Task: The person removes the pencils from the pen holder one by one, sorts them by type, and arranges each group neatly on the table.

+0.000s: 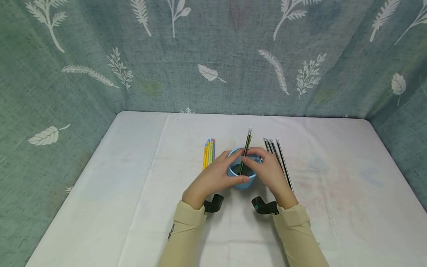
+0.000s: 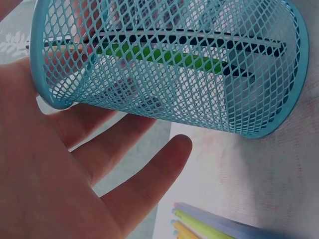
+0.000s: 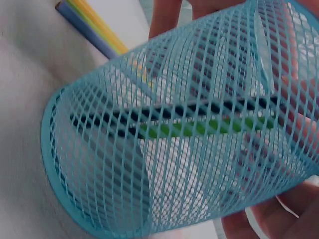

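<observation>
A light blue mesh pencil cup (image 1: 244,184) stands upright on the table, between both hands. Inside it lean a black pencil (image 1: 245,148) and a green pencil (image 2: 179,58), their upper ends above the rim. My left hand (image 1: 217,176) holds the cup at its left side, thumb across the front and fingers toward the back. At the rim, my right hand (image 1: 268,168) pinches the pencils between thumb and forefinger. Through the mesh in the right wrist view, the lower ends of the pencils (image 3: 199,127) show near the base.
Several yellow, green and purple pencils (image 1: 209,152) lie left of the cup. To the right lie several black and silver pencils (image 1: 281,159), partly behind the right hand. A white cloth (image 1: 100,207) covers the table, and a leaf-patterned curtain (image 1: 233,89) hangs behind it.
</observation>
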Demonstrator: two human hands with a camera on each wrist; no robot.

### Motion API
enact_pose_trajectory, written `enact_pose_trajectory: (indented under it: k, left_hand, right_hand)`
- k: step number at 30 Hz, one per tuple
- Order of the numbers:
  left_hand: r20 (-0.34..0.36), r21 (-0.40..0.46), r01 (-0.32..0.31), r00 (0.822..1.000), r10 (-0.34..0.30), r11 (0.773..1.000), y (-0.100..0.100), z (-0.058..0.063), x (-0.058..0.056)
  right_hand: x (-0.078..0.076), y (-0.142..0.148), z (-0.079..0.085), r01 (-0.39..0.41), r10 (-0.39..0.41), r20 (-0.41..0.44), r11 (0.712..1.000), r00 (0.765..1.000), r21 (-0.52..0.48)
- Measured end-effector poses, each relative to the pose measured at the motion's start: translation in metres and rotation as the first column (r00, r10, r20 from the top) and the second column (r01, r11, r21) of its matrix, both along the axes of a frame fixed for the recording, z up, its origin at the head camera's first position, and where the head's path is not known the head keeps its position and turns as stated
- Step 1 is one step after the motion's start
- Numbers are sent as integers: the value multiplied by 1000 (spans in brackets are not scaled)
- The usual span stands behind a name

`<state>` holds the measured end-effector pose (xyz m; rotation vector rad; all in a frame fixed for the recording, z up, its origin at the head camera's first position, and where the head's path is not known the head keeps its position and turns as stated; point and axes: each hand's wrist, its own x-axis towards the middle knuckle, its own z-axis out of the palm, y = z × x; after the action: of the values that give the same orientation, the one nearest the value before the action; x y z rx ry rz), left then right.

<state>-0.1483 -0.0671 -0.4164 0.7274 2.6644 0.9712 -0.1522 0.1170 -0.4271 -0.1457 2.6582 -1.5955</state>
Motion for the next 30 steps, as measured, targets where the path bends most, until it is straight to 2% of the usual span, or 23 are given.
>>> enact_pose_trajectory:
  k: [6,11,16,20,23,25,27,28,29,30]
  left_hand:
    - [-19,36,8,1000,-7,999,1,-1,-2]
    - [-9,51,-3,1000,3,999,3,-1,-3]
    - [1,48,-20,1000,20,999,3,-2,-3]
    - [3,43,-20,1000,20,999,3,-2,-3]
    - [9,44,-21,1000,21,999,2,-2,-3]
    - [16,49,-24,1000,23,998,2,-3,-3]
    - [22,54,-29,999,27,998,1,-3,-4]
    - [25,55,-32,999,30,998,1,-3,-4]
    - [26,56,-34,999,33,998,1,-3,-3]
    - [28,56,-37,999,36,998,1,-3,-3]
  right_hand:
    - [3,2,2,21,-26,-44,995,999,-99]
    - [4,9,8,61,-85,-85,965,993,-256]
    - [1,22,10,105,-139,-51,902,989,-418]
    - [-1,30,7,121,-178,-75,867,981,-483]
    - [-6,38,-3,81,-180,-118,816,977,-572]
    - [-12,45,-13,27,-164,-156,768,974,-640]
    - [-13,48,-14,12,-174,-173,739,969,-673]
    - [-12,49,-12,18,-186,-178,736,966,-677]
    - [-16,53,-17,-5,-181,-188,707,965,-708]
    - [-14,54,-13,4,-196,-185,698,963,-716]
